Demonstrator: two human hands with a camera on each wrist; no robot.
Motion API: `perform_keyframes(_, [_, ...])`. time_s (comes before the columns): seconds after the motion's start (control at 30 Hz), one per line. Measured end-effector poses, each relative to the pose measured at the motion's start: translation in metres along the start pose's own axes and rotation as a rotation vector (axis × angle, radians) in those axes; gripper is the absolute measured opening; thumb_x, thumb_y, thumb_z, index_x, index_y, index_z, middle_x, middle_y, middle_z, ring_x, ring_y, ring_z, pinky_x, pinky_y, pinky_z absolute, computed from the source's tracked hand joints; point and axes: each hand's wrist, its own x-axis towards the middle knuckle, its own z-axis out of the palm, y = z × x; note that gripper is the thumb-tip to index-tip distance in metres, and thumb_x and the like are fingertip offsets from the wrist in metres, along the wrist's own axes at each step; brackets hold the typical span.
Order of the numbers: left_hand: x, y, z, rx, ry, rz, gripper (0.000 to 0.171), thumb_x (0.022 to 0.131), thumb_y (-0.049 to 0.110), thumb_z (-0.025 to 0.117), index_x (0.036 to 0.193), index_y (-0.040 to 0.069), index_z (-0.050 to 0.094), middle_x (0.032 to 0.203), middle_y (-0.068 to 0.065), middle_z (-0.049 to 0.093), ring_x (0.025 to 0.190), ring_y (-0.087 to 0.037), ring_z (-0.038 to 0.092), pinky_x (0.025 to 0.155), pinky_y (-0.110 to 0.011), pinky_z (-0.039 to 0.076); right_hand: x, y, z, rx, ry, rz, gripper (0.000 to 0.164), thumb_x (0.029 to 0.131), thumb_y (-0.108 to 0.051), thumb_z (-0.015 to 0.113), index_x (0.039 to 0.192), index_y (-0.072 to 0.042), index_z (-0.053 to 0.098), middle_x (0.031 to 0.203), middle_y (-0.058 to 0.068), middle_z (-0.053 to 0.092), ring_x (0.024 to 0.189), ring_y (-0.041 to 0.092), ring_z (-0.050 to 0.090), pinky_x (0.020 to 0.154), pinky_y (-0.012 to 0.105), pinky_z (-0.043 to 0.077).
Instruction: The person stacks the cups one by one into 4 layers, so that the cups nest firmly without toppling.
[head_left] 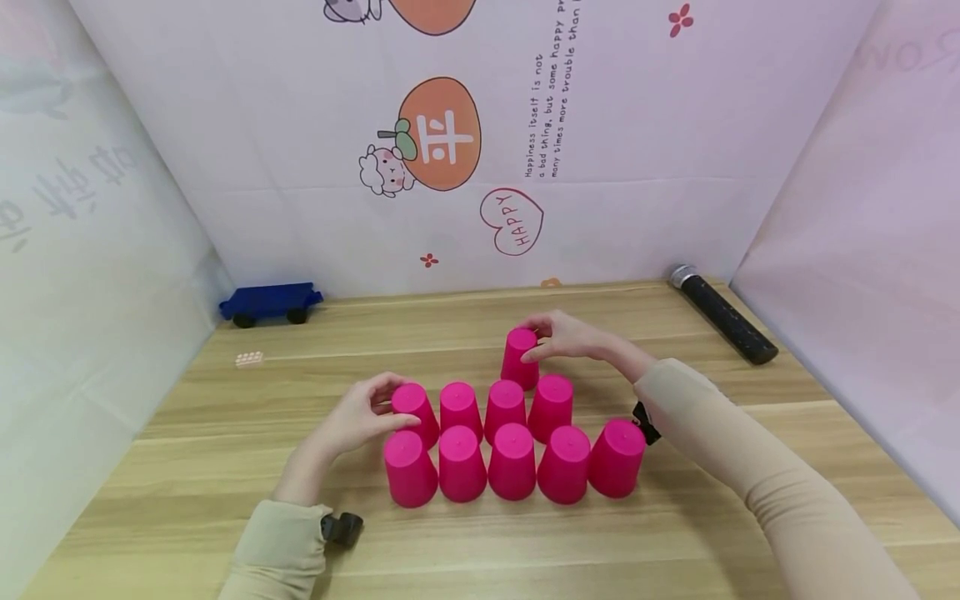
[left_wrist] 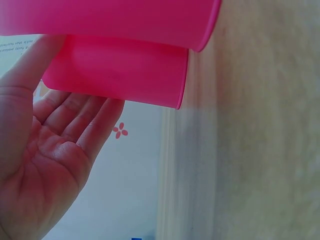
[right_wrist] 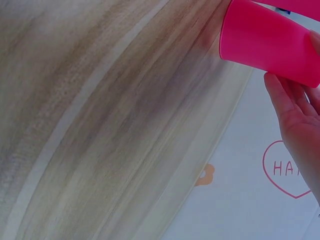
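Several upside-down pink cups stand in two rows, among them a front-row middle cup (head_left: 513, 467). At the left end of the back row, my left hand (head_left: 358, 421) grips a pink cup (head_left: 415, 404), thumb on the near side and fingers behind it. The left wrist view shows this held cup (left_wrist: 120, 72) below a front-row cup (left_wrist: 110, 20). Behind the back row, my right hand (head_left: 568, 336) holds another upside-down pink cup (head_left: 516, 364) between thumb and fingers. In the right wrist view that cup's rim (right_wrist: 225, 35) is close to the wooden table.
A blue toy wagon (head_left: 270, 302) sits at the table's back left, with a small white-and-pink patch (head_left: 249, 358) before it. On the right lies a black microphone (head_left: 723, 317). Printed cloth walls (head_left: 300, 208) enclose the wooden table (head_left: 187, 467) at the back and sides.
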Motion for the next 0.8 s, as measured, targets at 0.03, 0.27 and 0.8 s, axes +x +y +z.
perform_keyframes(0.03, [0.000,0.000,0.000,0.002,-0.001,0.003,0.050,0.078,0.019,0.077,0.119,0.001,0.055,0.112,-0.015,0.064,0.106,-0.027,0.063,0.090,-0.033,0.054,0.000,0.000,0.000,0.001,0.000,-0.001,0.049,0.080,-0.018,0.074,0.123,-0.003,0.057,0.109,0.010,0.065,0.100,0.020,0.061,0.088,0.032,0.052])
perform_keyframes(0.27, [0.000,0.000,-0.001,-0.001,0.001,-0.006,0.050,0.077,0.019,0.077,0.119,0.002,0.055,0.113,-0.015,0.064,0.106,-0.026,0.064,0.090,-0.032,0.054,0.000,-0.001,0.000,0.002,-0.007,-0.003,0.048,0.081,-0.018,0.074,0.123,-0.004,0.056,0.109,0.010,0.066,0.101,0.020,0.061,0.089,0.033,0.052])
perform_keyframes(0.8, [-0.002,0.000,-0.001,-0.027,-0.004,0.013,0.050,0.078,0.017,0.077,0.120,0.002,0.055,0.113,-0.016,0.064,0.106,-0.027,0.064,0.087,-0.029,0.055,-0.015,-0.006,-0.019,-0.015,-0.055,0.001,0.065,0.083,-0.021,0.071,0.137,-0.001,0.043,0.136,0.019,0.051,0.126,0.037,0.048,0.107,0.049,0.040])
